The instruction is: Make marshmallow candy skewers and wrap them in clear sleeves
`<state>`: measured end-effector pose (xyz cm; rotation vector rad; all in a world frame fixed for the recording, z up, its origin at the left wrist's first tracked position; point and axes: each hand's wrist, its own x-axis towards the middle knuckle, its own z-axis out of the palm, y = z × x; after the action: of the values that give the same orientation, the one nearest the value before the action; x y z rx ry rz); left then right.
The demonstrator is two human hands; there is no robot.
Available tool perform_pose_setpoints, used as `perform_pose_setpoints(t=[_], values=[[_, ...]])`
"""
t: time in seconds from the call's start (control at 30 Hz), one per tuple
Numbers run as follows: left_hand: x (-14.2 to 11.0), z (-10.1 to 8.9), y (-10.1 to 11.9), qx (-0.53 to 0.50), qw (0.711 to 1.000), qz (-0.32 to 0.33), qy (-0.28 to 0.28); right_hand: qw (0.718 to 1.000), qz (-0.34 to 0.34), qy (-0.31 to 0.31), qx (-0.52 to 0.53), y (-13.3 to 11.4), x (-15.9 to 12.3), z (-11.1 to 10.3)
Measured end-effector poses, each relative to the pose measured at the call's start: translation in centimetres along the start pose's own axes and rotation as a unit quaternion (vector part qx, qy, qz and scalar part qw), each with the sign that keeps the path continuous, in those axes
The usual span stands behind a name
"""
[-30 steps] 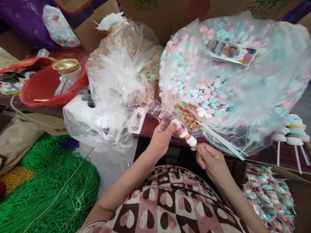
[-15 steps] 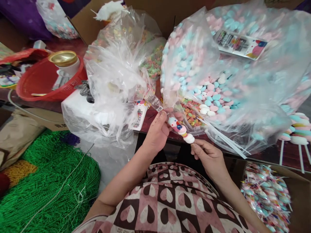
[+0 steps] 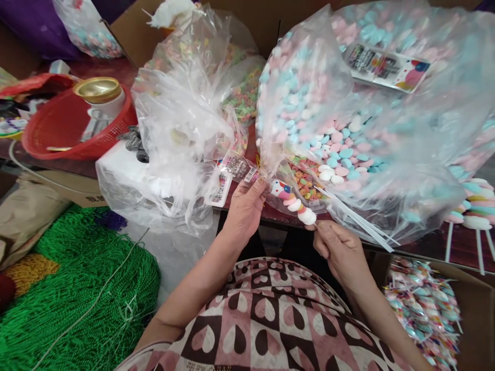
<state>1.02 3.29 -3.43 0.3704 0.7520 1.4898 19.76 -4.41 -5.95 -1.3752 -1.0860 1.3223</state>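
Between my hands is a marshmallow skewer, partly inside a clear printed wrapper. My left hand pinches the wrapper, whose upper end with a barcode sticks out past the thumb. My right hand is closed at the skewer's lower end, just below the white marshmallows; the stick itself is mostly hidden in the fingers. Just beyond lie ring-shaped candies and a large clear bag of pink, blue and white marshmallows. Several white sticks lie at the bag's front edge.
Finished-looking skewers lie at the table's right edge, above a box of wrapped skewers. Crumpled clear bags stand on the left, beside a red basket. Green cords are heaped at lower left. A printed packet rests on the marshmallow bag.
My right hand has moved slightly right and up with the skewer's lower end. My left hand has shifted a little left, and more of the wrapper's printed end shows.
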Motion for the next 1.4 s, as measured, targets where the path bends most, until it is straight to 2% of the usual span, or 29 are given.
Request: perform_pose_setpoints(t=[0.13, 0.27, 0.43, 0.57, 0.7, 0.87, 0.97, 1.1, 1.17, 1.27, 1.4], values=[[0.2, 0.0, -0.1, -0.008, 1.0, 0.01, 0.007, 1.0, -0.008, -0.002, 0.029, 0.6, 0.1, -0.4], [0.6, -0.4, 0.0, 0.005, 0.999, 0.022, 0.035, 1.0, -0.015, -0.004, -0.001, 1.0, 0.2, -0.7], [1.3, -1.0, 1.7, 0.024, 0.998, 0.051, 0.018, 1.0, -0.003, 0.019, -0.016, 0.6, 0.2, -0.9], [1.2, -1.1, 2.9, 0.043, 0.997, 0.065, 0.022, 0.999, -0.018, 0.031, 0.005, 0.3, 0.5, -1.0], [-0.1, -0.3, 1.5, 0.062, 0.998, -0.002, 0.007, 0.999, -0.046, 0.024, -0.004, -0.3, 0.8, -0.3], [-1.8, 1.2, -1.5, 0.101, 0.992, -0.06, -0.054, 0.994, -0.082, 0.003, -0.067, -0.9, 0.7, 1.2], [-2.1, 1.6, -2.3, 0.08, 0.991, -0.076, -0.069, 0.981, -0.13, 0.004, -0.141, -0.7, 0.5, 1.7], [-2.2, 1.8, -2.4, 0.074, 0.992, -0.085, -0.052, 0.936, -0.226, 0.05, -0.265, -0.3, 0.4, 1.8], [-2.3, 1.8, -2.5, 0.07, 0.992, -0.095, -0.042, 0.92, -0.251, 0.063, -0.295, -0.3, 0.4, 1.9], [-2.3, 1.8, -2.7, 0.069, 0.993, -0.089, -0.039, 0.934, -0.22, 0.051, -0.278, -0.4, 0.2, 2.2], [-2.3, 1.4, -3.0, 0.068, 0.994, -0.075, -0.036, 0.985, -0.077, -0.014, -0.153, -0.5, 0.2, 2.6]])
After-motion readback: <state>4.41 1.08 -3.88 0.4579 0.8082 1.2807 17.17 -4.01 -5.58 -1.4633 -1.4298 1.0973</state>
